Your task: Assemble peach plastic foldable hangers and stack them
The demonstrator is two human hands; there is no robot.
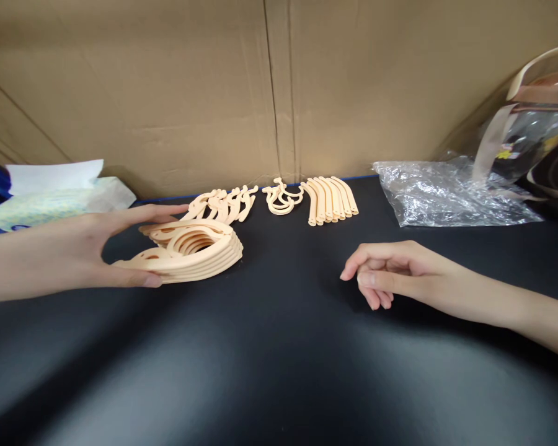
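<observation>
A neat stack of beige curved plastic hanger parts (209,257) lies on the black tabletop at left of centre. My left hand (88,251) grips its left end, thumb along the near side and fingers reaching round the far side, partly hidden. To the right, my right hand (395,272) hovers just over the table with loosely bent, parted fingers and holds nothing. Behind the stack lies a row of wavy beige pieces (223,204). Several small beige hooks (281,199) lie beside them, followed by a row of curved beige arms (330,199).
A cardboard wall (190,93) closes off the table's back edge. At the left stands a tissue pack (51,195). A crinkled clear plastic bag (446,192) lies at the back right, near a transparent bottle (530,136) with a carrying handle and strap.
</observation>
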